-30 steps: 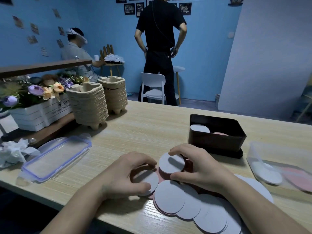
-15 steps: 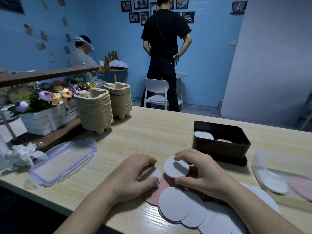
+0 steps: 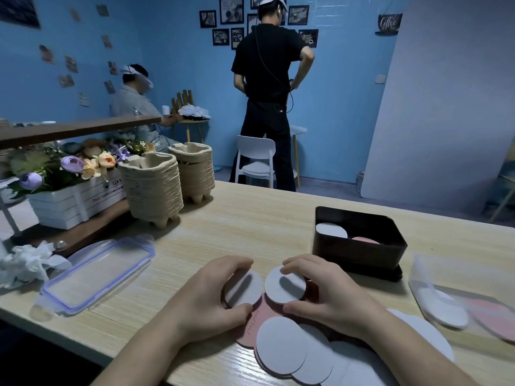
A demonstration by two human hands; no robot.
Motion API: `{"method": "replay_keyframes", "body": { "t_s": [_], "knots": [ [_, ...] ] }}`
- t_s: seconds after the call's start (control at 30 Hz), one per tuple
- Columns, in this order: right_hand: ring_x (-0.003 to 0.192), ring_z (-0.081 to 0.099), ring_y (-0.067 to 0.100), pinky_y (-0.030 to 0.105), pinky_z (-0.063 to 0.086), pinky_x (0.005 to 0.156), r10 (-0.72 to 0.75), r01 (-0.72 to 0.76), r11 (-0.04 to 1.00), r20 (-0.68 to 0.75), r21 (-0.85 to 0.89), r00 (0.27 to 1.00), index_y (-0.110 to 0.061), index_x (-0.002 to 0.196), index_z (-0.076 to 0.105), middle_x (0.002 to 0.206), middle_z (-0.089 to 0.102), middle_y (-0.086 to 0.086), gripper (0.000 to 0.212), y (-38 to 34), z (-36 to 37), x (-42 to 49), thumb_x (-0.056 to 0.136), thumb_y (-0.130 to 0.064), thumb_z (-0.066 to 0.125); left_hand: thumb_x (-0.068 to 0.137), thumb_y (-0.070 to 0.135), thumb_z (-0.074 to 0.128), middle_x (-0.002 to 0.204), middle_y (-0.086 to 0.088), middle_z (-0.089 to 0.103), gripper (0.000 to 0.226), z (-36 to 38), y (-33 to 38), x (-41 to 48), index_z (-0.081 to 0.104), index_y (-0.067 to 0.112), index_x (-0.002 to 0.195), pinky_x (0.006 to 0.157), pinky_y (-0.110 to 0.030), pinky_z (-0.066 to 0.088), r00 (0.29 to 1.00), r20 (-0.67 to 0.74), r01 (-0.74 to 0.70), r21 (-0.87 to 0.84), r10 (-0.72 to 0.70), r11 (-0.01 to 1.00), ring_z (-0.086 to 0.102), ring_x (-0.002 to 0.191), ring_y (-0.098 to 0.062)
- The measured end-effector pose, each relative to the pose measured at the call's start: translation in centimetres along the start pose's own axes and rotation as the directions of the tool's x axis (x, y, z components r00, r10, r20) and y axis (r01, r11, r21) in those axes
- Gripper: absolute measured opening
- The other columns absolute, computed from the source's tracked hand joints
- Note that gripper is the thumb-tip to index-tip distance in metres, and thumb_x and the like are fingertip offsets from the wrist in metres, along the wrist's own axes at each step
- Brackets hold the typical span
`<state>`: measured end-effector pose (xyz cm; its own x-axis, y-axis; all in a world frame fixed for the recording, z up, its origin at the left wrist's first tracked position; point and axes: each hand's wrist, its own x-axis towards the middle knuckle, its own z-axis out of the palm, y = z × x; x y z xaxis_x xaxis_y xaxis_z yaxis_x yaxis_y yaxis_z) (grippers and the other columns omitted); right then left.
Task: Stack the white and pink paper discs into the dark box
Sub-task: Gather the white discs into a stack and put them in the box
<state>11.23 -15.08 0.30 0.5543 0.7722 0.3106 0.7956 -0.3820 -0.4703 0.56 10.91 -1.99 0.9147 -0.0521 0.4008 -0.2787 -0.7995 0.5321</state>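
Since a second ago both hands have lifted their discs a little clear of the spread pile. Left hand [image 3: 211,299] pinches a white disc [image 3: 243,291] between thumb and fingers; right hand [image 3: 331,296] holds another white disc [image 3: 284,284] by its rim the same way. More white discs [image 3: 281,345] and a pink disc [image 3: 257,316] lie overlapped on the table [image 3: 250,218] beneath them. Beyond the right hand stands the dark box [image 3: 359,253], already showing one white and one pink stack inside. To do this well, I judge each disc should be kept flat, carried over the matching stack and lowered squarely so edges line up.
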Motion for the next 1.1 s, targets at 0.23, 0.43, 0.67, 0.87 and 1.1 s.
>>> {"method": "replay_keyframes", "body": {
  "t_s": [0.23, 0.43, 0.67, 0.87, 1.1],
  "knots": [
    [0.133, 0.044, -0.005, 0.018, 0.039, 0.108, -0.052, 0.051, 0.998, -0.01, -0.027, 0.999, -0.04, 0.123, 0.061, 0.142, 0.052, -0.02, 0.047, 0.0, 1.0, 0.6, 0.081, -0.049, 0.081, 0.076, 0.053, 0.077, 0.129, 0.022, 0.06, 0.07, 0.3, 0.7, 0.5, 0.054, 0.032, 0.138, 0.1, -0.031, 0.05, 0.998, -0.012, -0.062, 0.045, 0.062, 0.997, 0.055, 0.121, 0.002],
    [0.134, 0.045, -0.001, 0.024, 0.044, 0.105, -0.079, 0.078, 0.996, -0.034, -0.037, 0.996, -0.041, 0.107, 0.061, 0.143, 0.051, -0.018, 0.031, 0.6, 1.3, 0.6, 0.084, -0.048, 0.08, 0.079, 0.061, 0.074, 0.129, 0.018, 0.061, 0.071, 1.1, 1.6, 2.0, 0.053, 0.03, 0.139, 0.098, -0.031, 0.05, 0.993, -0.011, -0.117, 0.053, 0.117, 0.992, 0.056, 0.118, 0.0],
    [0.13, 0.05, -0.002, 0.021, 0.045, 0.102, -0.086, 0.088, 0.996, -0.08, 0.028, 0.993, -0.035, 0.099, 0.064, 0.139, 0.055, -0.017, 0.027, 0.3, 1.0, 0.6, 0.086, -0.057, 0.073, 0.08, 0.056, 0.078, 0.136, 0.019, 0.059, 0.077, 1.1, 1.1, 1.5, 0.049, 0.029, 0.145, 0.101, -0.03, 0.05, 0.993, -0.047, -0.106, -0.027, 0.105, 0.994, 0.055, 0.124, 0.002],
    [0.132, 0.052, -0.001, 0.026, 0.045, 0.106, -0.037, 0.056, 0.991, -0.153, 0.122, 0.988, -0.034, 0.094, 0.066, 0.136, 0.058, -0.017, 0.022, 0.3, 0.4, 0.2, 0.085, -0.047, 0.08, 0.083, 0.047, 0.077, 0.124, 0.018, 0.065, 0.062, 1.3, 0.8, 1.3, 0.053, 0.028, 0.137, 0.094, -0.032, 0.055, 0.992, -0.092, -0.095, -0.087, 0.087, 0.992, 0.064, 0.113, -0.003],
    [0.129, 0.056, 0.005, 0.024, 0.046, 0.103, -0.046, 0.078, 0.982, -0.182, 0.174, 0.982, -0.033, 0.107, 0.066, 0.136, 0.06, -0.013, 0.034, -0.2, 0.5, 0.4, 0.08, -0.044, 0.084, 0.085, 0.044, 0.077, 0.121, 0.015, 0.067, 0.054, 1.5, 0.9, 1.2, 0.055, 0.025, 0.131, 0.088, -0.031, 0.058, 0.98, -0.151, -0.147, -0.091, 0.132, 0.985, 0.066, 0.107, -0.003]
  ]
}}
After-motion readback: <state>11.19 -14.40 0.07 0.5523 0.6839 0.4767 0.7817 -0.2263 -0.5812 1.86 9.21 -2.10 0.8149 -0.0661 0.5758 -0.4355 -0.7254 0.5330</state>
